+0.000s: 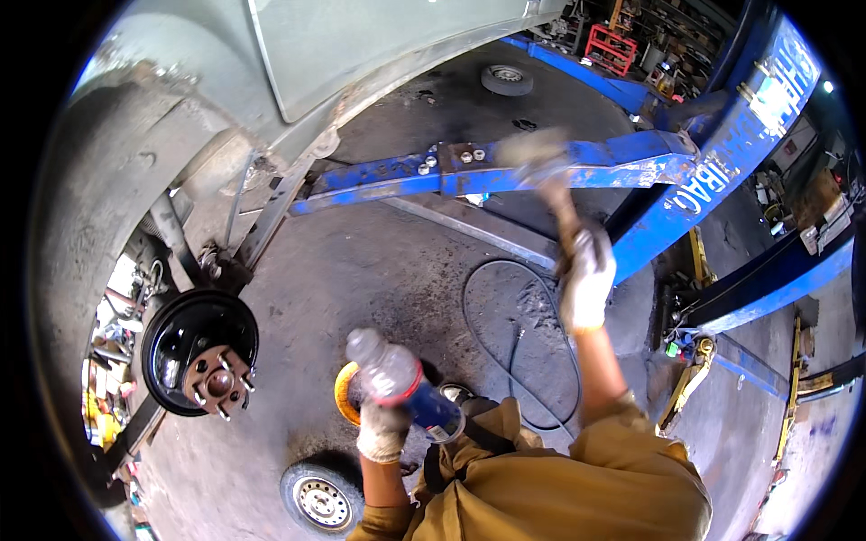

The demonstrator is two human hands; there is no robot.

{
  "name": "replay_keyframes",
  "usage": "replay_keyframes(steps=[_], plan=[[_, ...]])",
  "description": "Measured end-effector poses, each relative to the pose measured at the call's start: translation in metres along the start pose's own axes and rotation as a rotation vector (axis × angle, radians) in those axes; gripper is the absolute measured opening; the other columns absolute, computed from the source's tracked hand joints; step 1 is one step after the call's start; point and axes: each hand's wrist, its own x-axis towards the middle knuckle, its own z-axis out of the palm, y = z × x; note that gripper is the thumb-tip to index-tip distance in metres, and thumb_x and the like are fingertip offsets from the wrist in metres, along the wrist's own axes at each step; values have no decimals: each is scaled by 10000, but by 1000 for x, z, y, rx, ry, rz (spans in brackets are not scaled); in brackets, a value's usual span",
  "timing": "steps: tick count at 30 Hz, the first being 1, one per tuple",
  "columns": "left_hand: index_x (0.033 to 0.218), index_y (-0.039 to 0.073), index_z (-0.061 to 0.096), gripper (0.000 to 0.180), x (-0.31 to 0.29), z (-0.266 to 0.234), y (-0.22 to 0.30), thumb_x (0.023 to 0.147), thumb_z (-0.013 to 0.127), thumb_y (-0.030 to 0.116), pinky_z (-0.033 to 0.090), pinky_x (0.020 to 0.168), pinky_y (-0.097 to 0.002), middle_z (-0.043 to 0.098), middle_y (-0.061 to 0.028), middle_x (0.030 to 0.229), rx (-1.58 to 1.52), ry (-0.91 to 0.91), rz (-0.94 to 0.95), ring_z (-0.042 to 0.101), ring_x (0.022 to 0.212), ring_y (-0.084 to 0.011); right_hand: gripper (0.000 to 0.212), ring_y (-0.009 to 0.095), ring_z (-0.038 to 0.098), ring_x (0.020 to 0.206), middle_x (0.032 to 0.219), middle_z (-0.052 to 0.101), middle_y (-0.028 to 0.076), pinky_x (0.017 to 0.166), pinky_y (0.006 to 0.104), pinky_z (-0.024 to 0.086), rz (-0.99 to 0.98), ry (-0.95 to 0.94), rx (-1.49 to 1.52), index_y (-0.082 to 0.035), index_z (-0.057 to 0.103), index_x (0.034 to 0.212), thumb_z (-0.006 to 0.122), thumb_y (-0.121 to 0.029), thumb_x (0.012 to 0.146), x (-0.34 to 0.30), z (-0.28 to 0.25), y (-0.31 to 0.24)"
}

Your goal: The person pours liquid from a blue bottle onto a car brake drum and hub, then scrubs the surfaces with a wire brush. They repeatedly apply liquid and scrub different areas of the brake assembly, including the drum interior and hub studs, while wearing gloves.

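My left hand [383, 435], in a pale work glove, grips a clear plastic bottle [393, 374] with a red band and a blue lower part. The bottle tilts, its narrow end toward the upper left. Raised at the right, my gloved right hand [588, 279] is wrapped around the brown handle of a brush [564, 212]. Motion smears the brush's pale head, which overlaps the blue lift arm [613, 167] in view; whether they touch I cannot tell. To the left, a rusty wheel hub with studs [218, 383] sits in front of a shiny black backing plate [167, 347].
A raised grey vehicle body [198, 54] fills the upper left. The blue lift post [713, 171] stands at right. On the floor lie a wheel [320, 498], a farther tyre [507, 79], a looped black hose [465, 293] and a yellow-rimmed round object [345, 393] partly behind the bottle.
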Motion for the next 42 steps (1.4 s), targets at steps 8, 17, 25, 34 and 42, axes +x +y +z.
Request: replay_keyframes(steps=[8,17,25,34,42], plan=[[1401,-1,412,940,-34,-32,17,745,770,569,498,989,-456,579,-152,1279,-429,249,-56,595,1131,-308,187,295,636,637,727,686,125,607,425,502,-394,99,-1725,-42,687,832,525,-117,889,237,-110,123],[1339,69,497,821,-60,7,107,754,755,584,509,957,-433,618,-115,1208,-642,338,223,634,1059,-254,557,360,641,1090,1277,611,229,904,397,518,-145,344,-1107,-1,559,1313,453,-457,1012,205,-134,128],[1354,32,450,907,-51,36,155,746,742,638,493,987,-458,602,-133,1226,-748,220,313,613,1112,-269,729,307,533,1225,1311,537,191,1041,441,445,-401,-830,-415,36,464,1341,808,-30,702,-110,33,42],[1339,-19,460,816,-87,37,184,849,667,601,468,1007,-418,600,-148,1227,-528,163,118,591,1137,-266,832,278,476,1276,1422,488,169,1088,392,385,-520,-615,-29,24,354,1420,632,-538,873,-273,129,49],[1115,121,703,221,-103,-35,257,964,560,195,540,776,-354,666,-161,874,698,3,102,651,846,-316,555,235,610,1064,1240,583,108,901,334,505,-219,-288,456,-24,477,1324,708,-290,895,-248,184,-73]])
